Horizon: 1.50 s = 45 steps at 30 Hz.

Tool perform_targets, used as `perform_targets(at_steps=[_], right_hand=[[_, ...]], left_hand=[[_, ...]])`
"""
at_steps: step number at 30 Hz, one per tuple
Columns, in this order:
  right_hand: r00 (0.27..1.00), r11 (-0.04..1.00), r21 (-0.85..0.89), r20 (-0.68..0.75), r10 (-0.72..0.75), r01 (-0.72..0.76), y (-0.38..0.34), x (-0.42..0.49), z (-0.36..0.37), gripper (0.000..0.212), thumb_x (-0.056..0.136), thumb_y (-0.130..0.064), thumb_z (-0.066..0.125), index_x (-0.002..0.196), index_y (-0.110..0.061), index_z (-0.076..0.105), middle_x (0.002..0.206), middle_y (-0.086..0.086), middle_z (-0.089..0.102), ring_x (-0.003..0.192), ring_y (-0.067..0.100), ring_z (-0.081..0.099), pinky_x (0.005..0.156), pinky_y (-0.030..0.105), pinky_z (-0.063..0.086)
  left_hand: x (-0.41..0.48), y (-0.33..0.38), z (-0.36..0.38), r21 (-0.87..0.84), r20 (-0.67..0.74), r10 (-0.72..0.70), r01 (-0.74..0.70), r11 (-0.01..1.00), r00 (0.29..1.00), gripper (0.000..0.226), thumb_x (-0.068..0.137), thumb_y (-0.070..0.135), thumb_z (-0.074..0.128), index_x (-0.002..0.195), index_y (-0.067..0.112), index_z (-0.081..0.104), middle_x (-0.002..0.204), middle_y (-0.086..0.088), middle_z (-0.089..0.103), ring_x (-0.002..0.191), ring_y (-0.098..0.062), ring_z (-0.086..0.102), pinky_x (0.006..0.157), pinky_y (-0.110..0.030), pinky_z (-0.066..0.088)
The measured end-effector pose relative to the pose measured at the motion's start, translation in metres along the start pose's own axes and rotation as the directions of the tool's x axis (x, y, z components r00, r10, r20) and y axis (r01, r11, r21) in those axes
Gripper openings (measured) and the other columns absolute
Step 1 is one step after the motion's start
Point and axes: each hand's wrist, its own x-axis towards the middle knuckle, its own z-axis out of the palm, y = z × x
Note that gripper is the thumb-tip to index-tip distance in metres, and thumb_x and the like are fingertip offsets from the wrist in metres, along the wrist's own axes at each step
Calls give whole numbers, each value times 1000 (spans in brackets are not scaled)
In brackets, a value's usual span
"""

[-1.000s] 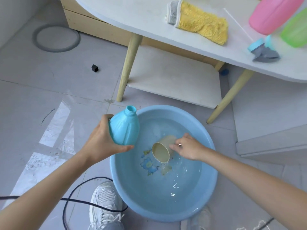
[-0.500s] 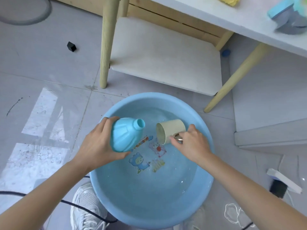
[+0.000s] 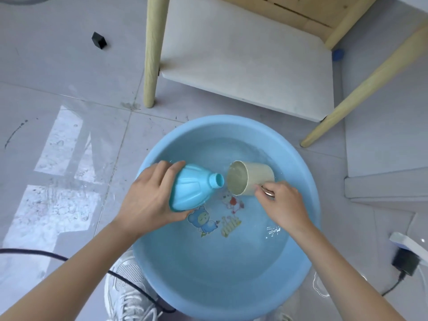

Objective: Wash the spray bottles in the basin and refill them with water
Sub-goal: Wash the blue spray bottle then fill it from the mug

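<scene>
At frame centre, the left hand (image 3: 148, 200) grips a capless blue spray bottle (image 3: 192, 188) tilted over the water-filled basin (image 3: 301, 262), its neck touching a beige cup (image 3: 250, 177) whose handle the right hand (image 3: 282, 205) pinches with curled fingers.

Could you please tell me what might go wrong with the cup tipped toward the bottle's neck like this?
The cup has a far wider mouth than the neck of the blue bottle, so water may miss and run back into the basin. The left hand grips only the bottle's bottom end; wet plastic could slip. A black adapter lies on the floor beside the basin, where splashes might reach it.
</scene>
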Motion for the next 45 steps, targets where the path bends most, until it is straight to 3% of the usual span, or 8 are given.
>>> perform_targets(at_steps=[5,10,17,20,26,32,38,45], right_hand=[[990,927,348,66,127,-142,10,-22,-12,41,93,-38,56,61,-12,62,49,-3,51,58,17,47,56,27,39],[991,804,579,55,124,-133,12,-63,-32,35,92,-32,57,64,-13,67,78,10,68,81,21,67,88,41,52],[992,636,768,-10,124,-72,-1,-95,-48,41,85,-38,60,55,-11,65,70,4,69,95,15,69,78,25,57],[994,613,788,-19,110,-53,-11,-95,-49,58,65,-71,65,59,-13,68,71,3,69,96,12,69,77,25,57],[999,718,696,-35,30,3,-27,-82,-50,42,83,-53,62,62,-16,68,73,0,69,95,18,68,93,45,52],[997,796,602,-69,-22,59,-40,-73,-56,41,81,-59,62,66,-21,68,82,2,69,89,16,67,89,33,52],[995,845,526,-86,-58,94,-48,-70,-63,56,68,-79,54,67,-24,68,82,2,67,89,41,60,73,30,45],[992,855,504,-77,-96,122,-52,-70,-69,39,82,-59,59,63,-25,66,81,-5,67,82,28,62,66,15,39]], left_hand=[[-2,-1,0,27,-11,2,-2,1000,1000,94,61,64,60,132,6,44,104,-10,54,89,-32,59,73,-37,53],[-3,-2,2,-8,-29,-4,4,1000,1000,92,60,63,62,131,6,43,106,-10,54,90,-32,60,71,-37,53],[-5,1,1,-39,-11,-15,15,999,1000,95,52,53,85,123,4,44,105,-11,55,86,-34,62,66,-35,52],[-4,1,-2,-36,-9,11,-11,999,1000,91,57,63,74,120,6,44,100,-9,56,80,-31,63,60,-31,51],[-5,0,-1,-53,-16,24,-24,998,1000,91,59,71,60,122,8,42,102,-7,55,83,-28,62,61,-31,51],[-5,-3,0,-99,-36,-4,0,995,999,97,60,71,57,131,7,40,108,-8,54,91,-27,61,60,-32,53],[-5,-4,1,-131,-34,-17,12,991,999,98,59,67,66,134,11,37,110,-9,54,94,-27,60,61,-37,56],[-4,-4,2,-153,-35,-23,18,988,999,93,60,69,59,130,13,38,111,-7,53,93,-26,58,60,-35,54]])
